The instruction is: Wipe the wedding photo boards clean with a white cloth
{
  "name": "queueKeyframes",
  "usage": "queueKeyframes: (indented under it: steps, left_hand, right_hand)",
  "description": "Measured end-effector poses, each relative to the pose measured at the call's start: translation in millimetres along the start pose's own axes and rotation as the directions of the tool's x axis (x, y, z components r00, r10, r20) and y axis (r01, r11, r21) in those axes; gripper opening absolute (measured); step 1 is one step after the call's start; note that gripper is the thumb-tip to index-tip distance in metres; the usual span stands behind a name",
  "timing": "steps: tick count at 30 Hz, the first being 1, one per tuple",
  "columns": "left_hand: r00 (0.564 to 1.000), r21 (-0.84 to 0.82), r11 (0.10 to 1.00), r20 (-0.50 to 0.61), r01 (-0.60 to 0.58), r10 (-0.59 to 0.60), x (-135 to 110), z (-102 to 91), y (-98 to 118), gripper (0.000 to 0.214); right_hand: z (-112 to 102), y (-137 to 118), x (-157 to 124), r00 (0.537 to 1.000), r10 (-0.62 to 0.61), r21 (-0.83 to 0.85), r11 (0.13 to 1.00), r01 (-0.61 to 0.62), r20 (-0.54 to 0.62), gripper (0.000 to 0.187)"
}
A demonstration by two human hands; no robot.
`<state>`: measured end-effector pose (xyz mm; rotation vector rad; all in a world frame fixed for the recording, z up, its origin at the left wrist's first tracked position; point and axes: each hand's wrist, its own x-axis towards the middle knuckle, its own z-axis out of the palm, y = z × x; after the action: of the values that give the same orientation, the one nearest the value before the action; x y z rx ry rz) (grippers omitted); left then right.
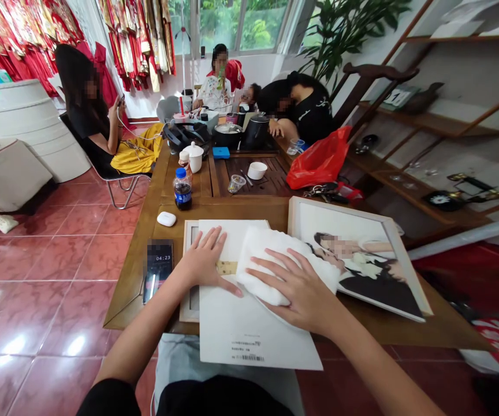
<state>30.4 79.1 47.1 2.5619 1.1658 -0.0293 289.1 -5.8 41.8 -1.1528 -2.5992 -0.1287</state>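
Note:
My left hand (206, 263) lies flat with fingers spread on a white printed sheet or board (249, 341), which overhangs the table's front edge. A tan strip shows between my hands on it. Beneath it is a pale-edged picture frame (189, 312), mostly covered. My right hand (297, 286) rests on a thick, folded white cloth (253, 245), its fingers curved over the top and pressing it against the sheet. On the right, touching the cloth's far side, lies a framed photo (371, 260) of people in black and white clothing.
A phone (159, 268), white earbud case (166, 219) and dark drink bottle (182, 189) stand along the table's left. Farther back are a white bowl (257, 170), a red plastic bag (321, 162) and a black kettle (256, 132). Several people sit around; shelves (440, 127) stand right.

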Motion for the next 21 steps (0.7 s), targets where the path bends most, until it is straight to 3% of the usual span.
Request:
queueKeyframes:
  steps: [9,12,16,18,21]
  left_hand:
    - [0.992,0.021,0.992,-0.045,0.121,-0.120,-5.4,9.3,14.3,0.144]
    - [0.986,0.012,0.990,-0.088,0.141,-0.140,-8.3,16.4,17.8,0.147]
    - [0.977,0.013,0.990,-0.164,0.142,-0.138,-11.7,23.3,20.1,0.144]
    - [0.973,0.013,0.990,-0.188,0.137,-0.133,-12.9,24.7,20.6,0.141]
    - [0.971,0.019,0.991,-0.203,0.132,-0.126,-14.4,25.1,20.6,0.140]
  right_hand:
    - [-17.0,-15.9,-34.1,0.997,-0.083,0.054,0.995,0.083,-0.010,0.058]
    - [-20.0,-8.7,-35.5,0.988,0.065,0.168,0.985,-0.041,-0.138,0.050]
    - [-17.5,9.9,-7.5,0.913,0.312,0.274,0.931,-0.239,-0.263,0.040]
    - [-14.3,20.0,20.0,0.913,0.350,0.273,0.918,-0.289,-0.209,0.043]
    - [-6.3,32.7,65.0,0.963,0.268,0.257,0.934,-0.250,-0.036,0.051]
